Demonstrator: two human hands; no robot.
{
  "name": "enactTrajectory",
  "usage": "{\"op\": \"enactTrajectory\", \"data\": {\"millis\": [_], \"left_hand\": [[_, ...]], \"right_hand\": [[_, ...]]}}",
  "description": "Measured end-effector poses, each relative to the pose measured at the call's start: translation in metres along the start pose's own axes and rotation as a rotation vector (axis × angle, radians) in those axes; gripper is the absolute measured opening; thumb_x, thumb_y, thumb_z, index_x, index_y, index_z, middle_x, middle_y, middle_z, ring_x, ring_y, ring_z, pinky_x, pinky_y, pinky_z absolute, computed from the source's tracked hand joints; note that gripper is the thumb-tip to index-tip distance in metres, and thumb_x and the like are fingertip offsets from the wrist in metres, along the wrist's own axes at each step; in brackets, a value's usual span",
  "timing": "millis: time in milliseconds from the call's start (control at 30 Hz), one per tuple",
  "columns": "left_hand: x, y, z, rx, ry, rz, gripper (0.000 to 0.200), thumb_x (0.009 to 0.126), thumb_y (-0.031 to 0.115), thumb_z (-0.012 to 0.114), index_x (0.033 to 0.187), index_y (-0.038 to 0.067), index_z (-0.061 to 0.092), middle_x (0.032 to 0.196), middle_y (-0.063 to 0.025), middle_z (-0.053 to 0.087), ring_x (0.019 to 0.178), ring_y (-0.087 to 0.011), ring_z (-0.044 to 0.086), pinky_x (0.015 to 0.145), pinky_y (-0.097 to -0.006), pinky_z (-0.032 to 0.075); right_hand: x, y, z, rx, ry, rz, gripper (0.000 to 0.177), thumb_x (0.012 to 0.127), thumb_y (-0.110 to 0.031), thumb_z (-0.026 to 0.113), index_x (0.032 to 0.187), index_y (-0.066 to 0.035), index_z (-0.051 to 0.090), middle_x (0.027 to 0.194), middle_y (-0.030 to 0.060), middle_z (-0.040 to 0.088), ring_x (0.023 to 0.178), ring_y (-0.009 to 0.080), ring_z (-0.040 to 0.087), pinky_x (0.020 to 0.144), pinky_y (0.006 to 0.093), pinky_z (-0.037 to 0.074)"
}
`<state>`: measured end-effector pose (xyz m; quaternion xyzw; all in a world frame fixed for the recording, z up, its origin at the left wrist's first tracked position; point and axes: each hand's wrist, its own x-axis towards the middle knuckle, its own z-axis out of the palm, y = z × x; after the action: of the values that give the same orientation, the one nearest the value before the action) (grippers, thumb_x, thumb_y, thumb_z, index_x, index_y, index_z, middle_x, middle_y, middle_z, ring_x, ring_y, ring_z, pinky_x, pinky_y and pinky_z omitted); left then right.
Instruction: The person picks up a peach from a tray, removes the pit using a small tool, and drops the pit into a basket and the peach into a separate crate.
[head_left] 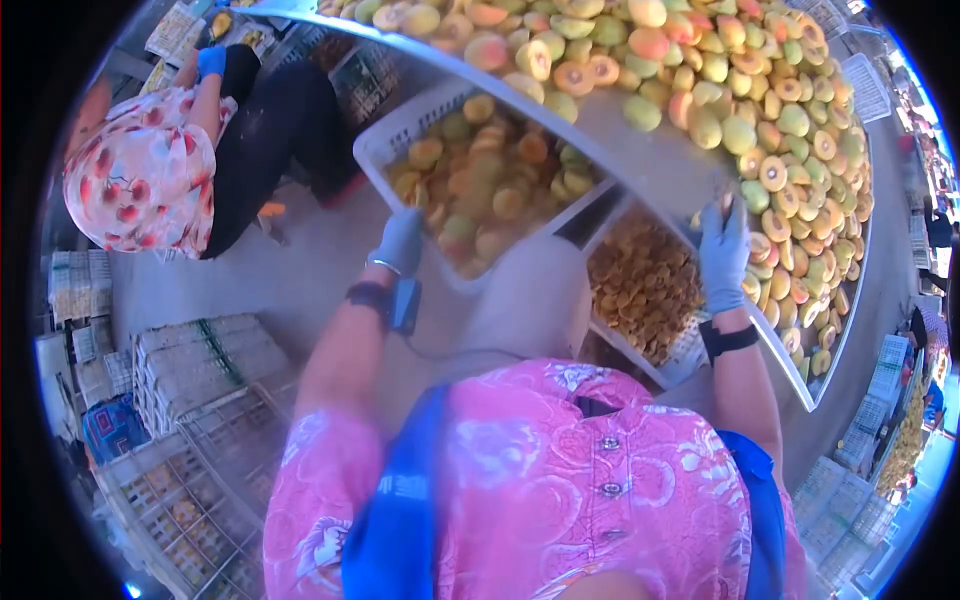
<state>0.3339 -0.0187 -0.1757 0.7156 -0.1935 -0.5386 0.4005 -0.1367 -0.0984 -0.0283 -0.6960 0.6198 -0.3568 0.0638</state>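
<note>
My left hand (400, 240), in a blue-grey glove, is at the near left side of a white crate (375, 150) filled with halved fruit (485, 175). Its fingers are partly hidden and blurred at the crate's edge. At the metal table's inner edge, my right hand (724, 250), gloved too, has its fingers drawn together around something small that I cannot make out. Beside it lies a large heap of green and orange fruit (740, 130), many pieces cut in half. Below, between my two hands, a second white crate (685, 360) holds brown pits (645, 285).
Another person (150, 170) in a patterned top bends over crates at the upper left. Stacked white crates (200, 360) stand at the lower left, more crates (850, 500) at the lower right. The metal table's rim (440, 55) runs diagonally in front of me.
</note>
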Motion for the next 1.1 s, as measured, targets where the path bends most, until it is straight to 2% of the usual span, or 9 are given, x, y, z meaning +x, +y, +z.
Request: {"op": "enactTrajectory", "data": {"millis": [133, 167, 400, 500, 600, 733, 933, 1033, 1100], "left_hand": [[0.007, -0.035, 0.002, -0.085, -0.035, 0.393, 0.023, 0.091, 0.027, 0.054, 0.08, 0.008, 0.061, 0.073, -0.0036, 0.058, 0.066, -0.0166, 0.054, 0.063, -0.0301, 0.043], [0.043, -0.088, -0.02, 0.376, 0.083, 0.629, 0.022, 0.091, 0.026, 0.054, 0.081, 0.008, 0.061, 0.072, -0.004, 0.058, 0.067, -0.0167, 0.055, 0.064, -0.031, 0.044], [-0.021, -0.002, -0.006, -0.084, -0.052, 0.077, 0.021, 0.089, 0.028, 0.06, 0.087, 0.007, 0.061, 0.073, -0.0051, 0.058, 0.069, -0.019, 0.057, 0.067, -0.0326, 0.048], [0.019, -0.072, -0.03, 0.553, 0.035, 0.438, 0.033, 0.088, 0.031, 0.063, 0.102, 0.002, 0.059, 0.082, -0.0074, 0.062, 0.073, -0.0208, 0.059, 0.069, -0.0331, 0.048], [-0.003, -0.056, 0.0, 0.0, 0.366, 0.183, 0.046, 0.087, 0.037, 0.062, 0.111, -0.001, 0.055, 0.093, -0.0205, 0.066, 0.09, -0.0359, 0.065, 0.081, -0.0406, 0.051], [-0.042, -0.018, 0.009, 0.508, 0.705, 0.541, 0.062, 0.086, 0.033, 0.063, 0.134, -0.002, 0.044, 0.127, -0.026, 0.051, 0.121, -0.038, 0.05, 0.1, -0.0438, 0.041], [-0.04, 0.038, 0.064, 0.84, 0.462, 0.892, 0.071, 0.083, 0.033, 0.065, 0.143, 0.007, 0.037, 0.145, -0.0267, 0.035, 0.138, -0.0437, 0.029, 0.113, -0.0491, 0.025], [0.0, 0.062, 0.087, 0.946, 0.15, 0.743, 0.08, 0.081, 0.034, 0.067, 0.148, 0.012, 0.028, 0.148, -0.0262, 0.032, 0.139, -0.0421, 0.027, 0.115, -0.0504, 0.02], [0.025, 0.062, 0.09, 1.074, 0.083, 0.633, 0.084, 0.08, 0.033, 0.068, 0.15, 0.014, 0.024, 0.149, -0.0253, 0.03, 0.139, -0.0429, 0.026, 0.115, -0.0517, 0.02]], "right_hand": [[0.001, -0.012, 0.0, 0.079, 0.008, 0.072, 0.04, 0.096, -0.025, 0.057, 0.119, 0.007, 0.05, 0.088, 0.0252, 0.063, 0.079, 0.0415, 0.062, 0.07, 0.0435, 0.049], [-0.002, -0.013, -0.002, 0.047, -0.012, 0.05, 0.041, 0.096, -0.025, 0.057, 0.119, 0.007, 0.05, 0.089, 0.025, 0.064, 0.079, 0.0407, 0.062, 0.071, 0.043, 0.049], [-0.002, -0.023, -0.01, 0.186, -0.117, 0.243, 0.036, 0.097, -0.023, 0.054, 0.121, 0.004, 0.049, 0.091, 0.0231, 0.062, 0.081, 0.0329, 0.062, 0.072, 0.0395, 0.049], [-0.002, -0.016, -0.001, 0.194, -0.062, 0.101, 0.039, 0.098, -0.023, 0.053, 0.127, 0.004, 0.047, 0.1, 0.0165, 0.063, 0.082, 0.0219, 0.061, 0.072, 0.0329, 0.05], [0.002, -0.012, -0.01, 0.297, -0.199, 0.249, 0.045, 0.098, -0.023, 0.053, 0.134, 0.003, 0.043, 0.107, 0.0081, 0.059, 0.09, 0.0128, 0.056, 0.076, 0.029, 0.05], [0.006, -0.009, -0.004, 0.346, -0.263, 0.356, 0.054, 0.1, -0.027, 0.051, 0.14, 0.005, 0.034, 0.112, 0.009, 0.055, 0.094, 0.0138, 0.054, 0.082, 0.0291, 0.048], [0.004, -0.009, -0.006, 0.301, -0.258, 0.339, 0.06, 0.1, -0.03, 0.051, 0.143, 0.006, 0.029, 0.115, 0.0114, 0.053, 0.098, 0.0174, 0.053, 0.085, 0.0303, 0.048], [0.003, -0.008, -0.002, 0.303, -0.225, 0.33, 0.062, 0.1, -0.03, 0.051, 0.144, 0.006, 0.026, 0.112, 0.011, 0.054, 0.097, 0.0173, 0.054, 0.084, 0.0305, 0.048], [0.0, -0.019, -0.001, 0.327, -0.124, 0.331, 0.034, 0.099, -0.033, 0.053, 0.116, -0.003, 0.049, 0.083, -0.0006, 0.051, 0.072, 0.0078, 0.047, 0.065, 0.0231, 0.042]]}}
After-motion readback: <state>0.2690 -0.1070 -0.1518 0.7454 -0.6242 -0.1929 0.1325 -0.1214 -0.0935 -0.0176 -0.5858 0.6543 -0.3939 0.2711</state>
